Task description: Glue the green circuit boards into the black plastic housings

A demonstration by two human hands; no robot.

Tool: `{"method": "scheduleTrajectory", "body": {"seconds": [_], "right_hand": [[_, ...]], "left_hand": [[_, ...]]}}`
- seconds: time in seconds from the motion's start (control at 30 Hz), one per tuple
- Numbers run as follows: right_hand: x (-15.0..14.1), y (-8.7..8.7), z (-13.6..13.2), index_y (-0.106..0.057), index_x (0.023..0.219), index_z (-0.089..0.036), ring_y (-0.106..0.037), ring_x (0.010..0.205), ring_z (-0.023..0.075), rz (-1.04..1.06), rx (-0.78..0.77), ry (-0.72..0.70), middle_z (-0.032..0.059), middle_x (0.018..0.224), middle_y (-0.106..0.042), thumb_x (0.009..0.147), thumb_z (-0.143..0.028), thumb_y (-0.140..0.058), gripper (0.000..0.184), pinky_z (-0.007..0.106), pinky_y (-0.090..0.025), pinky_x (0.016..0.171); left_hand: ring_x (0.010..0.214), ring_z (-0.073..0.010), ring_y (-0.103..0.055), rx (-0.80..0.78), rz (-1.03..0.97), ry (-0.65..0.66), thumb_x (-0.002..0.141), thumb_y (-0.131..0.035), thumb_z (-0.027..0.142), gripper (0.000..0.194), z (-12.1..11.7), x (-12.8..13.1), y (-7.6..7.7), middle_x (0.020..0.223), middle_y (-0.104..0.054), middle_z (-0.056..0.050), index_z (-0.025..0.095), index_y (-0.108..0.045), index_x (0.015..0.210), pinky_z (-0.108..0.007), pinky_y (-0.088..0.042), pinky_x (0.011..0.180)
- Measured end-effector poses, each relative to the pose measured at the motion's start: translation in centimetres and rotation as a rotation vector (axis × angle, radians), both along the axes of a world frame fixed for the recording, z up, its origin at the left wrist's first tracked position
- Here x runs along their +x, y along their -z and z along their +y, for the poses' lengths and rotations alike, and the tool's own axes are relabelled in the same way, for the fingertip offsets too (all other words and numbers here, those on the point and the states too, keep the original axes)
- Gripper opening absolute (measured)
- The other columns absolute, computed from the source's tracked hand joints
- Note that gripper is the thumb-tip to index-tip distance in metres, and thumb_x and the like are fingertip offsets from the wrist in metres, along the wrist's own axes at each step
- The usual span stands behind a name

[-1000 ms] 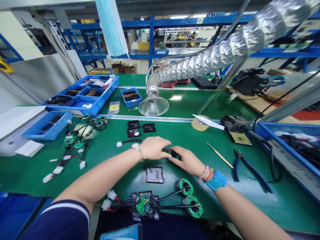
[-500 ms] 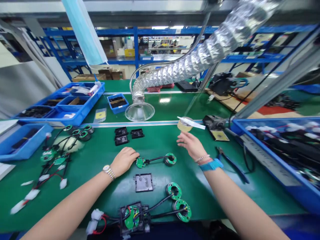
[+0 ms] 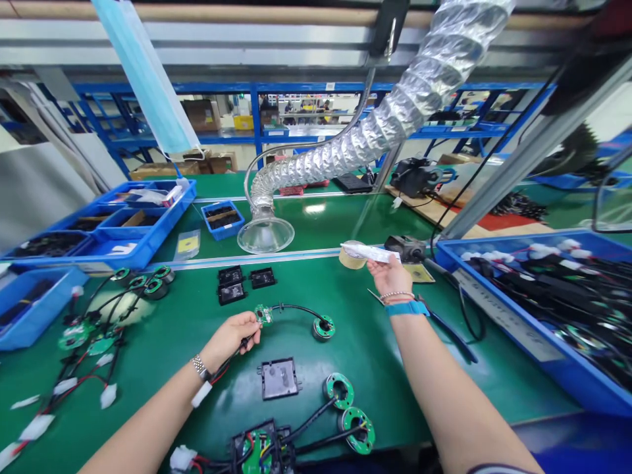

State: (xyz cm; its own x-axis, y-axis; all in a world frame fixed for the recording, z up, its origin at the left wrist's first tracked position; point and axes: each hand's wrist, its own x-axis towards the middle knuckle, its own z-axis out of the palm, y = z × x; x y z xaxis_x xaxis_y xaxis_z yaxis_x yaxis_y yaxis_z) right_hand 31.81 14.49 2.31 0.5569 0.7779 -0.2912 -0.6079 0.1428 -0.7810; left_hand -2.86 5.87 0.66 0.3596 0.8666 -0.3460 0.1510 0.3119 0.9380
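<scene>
My left hand [image 3: 231, 337] pinches the cable of a small green round circuit board [image 3: 264, 315], lifting it a little off the green mat. A black lead runs from that board to a green ring coil [image 3: 324, 327] lying on the mat. My right hand [image 3: 392, 275] is stretched to the far right and closed on a white tube [image 3: 371, 253] that lies across a roll of tape [image 3: 351, 258]. A grey cover plate [image 3: 278, 378] lies between my arms. Close to me sits a black housing with a green board [image 3: 261, 449] and two ring coils [image 3: 349, 407].
Blue parts bins [image 3: 111, 224] stand at the back left, a large blue bin of cables [image 3: 553, 296] at the right. A foil fume duct with a clear funnel [image 3: 265, 234] hangs over the bench. Pliers [image 3: 447, 329], black housings [image 3: 239, 283] and a wired bundle [image 3: 93, 316] lie around.
My right hand has gone from the coil assembly out to the white tube on the tape roll and closed on it. My left hand has lifted the small board by its cable.
</scene>
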Motion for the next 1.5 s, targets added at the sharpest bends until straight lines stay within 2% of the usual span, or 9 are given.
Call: {"method": "scheduleTrajectory", "body": {"seconds": [0.2, 0.4, 0.53, 0.73, 0.9, 1.03, 1.13, 1.27, 1.5], "right_hand": [[-2.2, -2.1, -3.6, -0.048, 0.078, -0.015, -0.055, 0.044, 0.0073, 0.015, 0.069, -0.066, -0.0022, 0.058, -0.059, 0.087, -0.014, -0.040, 0.012, 0.016, -0.049, 0.043], [-5.8, -4.5, -5.0, -0.054, 0.086, -0.013, -0.057, 0.043, 0.0110, 0.092, 0.056, -0.356, 0.0027, 0.062, -0.062, 0.088, -0.028, -0.041, 0.020, 0.020, -0.049, 0.036], [-8.2, -4.9, -5.3, -0.054, 0.082, -0.012, -0.056, 0.039, 0.0115, 0.120, 0.035, -0.469, 0.0025, 0.054, -0.060, 0.084, -0.014, -0.042, 0.013, 0.019, -0.048, 0.035], [-9.0, -5.5, -5.7, -0.054, 0.084, -0.015, -0.057, 0.041, 0.0093, 0.148, 0.140, -0.424, -0.0006, 0.054, -0.060, 0.090, -0.025, -0.033, 0.024, 0.017, -0.050, 0.040], [-9.2, -5.5, -6.0, -0.055, 0.082, -0.012, -0.060, 0.045, 0.0127, 0.147, 0.137, -0.483, 0.0049, 0.059, -0.064, 0.088, -0.023, -0.039, 0.020, 0.021, -0.052, 0.042], [-9.3, -5.3, -6.4, -0.056, 0.085, -0.011, -0.062, 0.046, 0.0156, 0.096, 0.092, -0.548, 0.0093, 0.067, -0.067, 0.089, -0.038, -0.038, 0.032, 0.024, -0.052, 0.040], [-9.7, -5.0, -6.6, -0.055, 0.076, -0.011, -0.059, 0.041, 0.0130, -0.003, 0.045, -0.496, 0.0077, 0.058, -0.065, 0.090, -0.033, -0.038, 0.031, 0.021, -0.050, 0.037], [-10.6, -4.1, -6.6, -0.053, 0.069, -0.011, -0.053, 0.034, 0.0113, -0.088, 0.097, -0.418, 0.0045, 0.050, -0.062, 0.085, -0.031, -0.049, 0.026, 0.018, -0.044, 0.031], [-10.9, -4.1, -6.7, -0.051, 0.064, -0.014, -0.044, 0.029, 0.0070, -0.075, 0.108, -0.355, -0.0025, 0.041, -0.053, 0.085, -0.038, -0.048, 0.031, 0.014, -0.035, 0.026]], "left_hand": [[0.037, -0.0058, -0.043, -0.106, -0.182, 0.021, 0.069, -0.063, 0.036, 0.027, -0.4, 0.2, 0.8, 0.055, -0.055, 0.001, 0.015, -0.047, 0.068, -0.015, -0.029, 0.034], [0.034, -0.0057, -0.041, -0.164, -0.275, 0.020, 0.070, -0.064, 0.033, 0.024, -1.2, -0.1, 1.1, 0.054, -0.055, 0.002, 0.014, -0.049, 0.073, -0.016, -0.027, 0.031], [0.034, -0.0060, -0.042, -0.171, -0.278, 0.014, 0.069, -0.065, 0.033, 0.024, -1.3, -0.2, 1.1, 0.054, -0.055, 0.001, 0.014, -0.050, 0.072, -0.016, -0.027, 0.031], [0.034, -0.0053, -0.041, -0.157, -0.300, 0.022, 0.070, -0.064, 0.031, 0.023, -1.2, -0.2, 1.4, 0.056, -0.057, 0.000, 0.014, -0.049, 0.069, -0.016, -0.027, 0.032], [0.034, -0.0048, -0.041, -0.146, -0.284, 0.019, 0.070, -0.063, 0.031, 0.023, -1.3, -0.1, 1.4, 0.056, -0.057, 0.000, 0.014, -0.048, 0.067, -0.016, -0.027, 0.032], [0.034, -0.0046, -0.041, -0.159, -0.279, 0.026, 0.069, -0.064, 0.031, 0.023, -1.4, -0.1, 1.2, 0.055, -0.057, 0.000, 0.014, -0.048, 0.066, -0.016, -0.027, 0.032], [0.034, -0.0048, -0.042, -0.172, -0.298, 0.018, 0.069, -0.064, 0.030, 0.023, -1.3, -0.1, 1.2, 0.056, -0.057, 0.000, 0.014, -0.047, 0.069, -0.015, -0.026, 0.031], [0.034, -0.0050, -0.041, -0.185, -0.313, 0.015, 0.068, -0.065, 0.030, 0.024, -1.4, 0.0, 1.2, 0.055, -0.058, 0.000, 0.014, -0.048, 0.071, -0.015, -0.026, 0.031], [0.033, -0.0057, -0.042, -0.192, -0.361, 0.014, 0.069, -0.064, 0.029, 0.022, -1.9, 0.2, 0.6, 0.054, -0.057, 0.000, 0.014, -0.048, 0.074, -0.016, -0.027, 0.031]]}}
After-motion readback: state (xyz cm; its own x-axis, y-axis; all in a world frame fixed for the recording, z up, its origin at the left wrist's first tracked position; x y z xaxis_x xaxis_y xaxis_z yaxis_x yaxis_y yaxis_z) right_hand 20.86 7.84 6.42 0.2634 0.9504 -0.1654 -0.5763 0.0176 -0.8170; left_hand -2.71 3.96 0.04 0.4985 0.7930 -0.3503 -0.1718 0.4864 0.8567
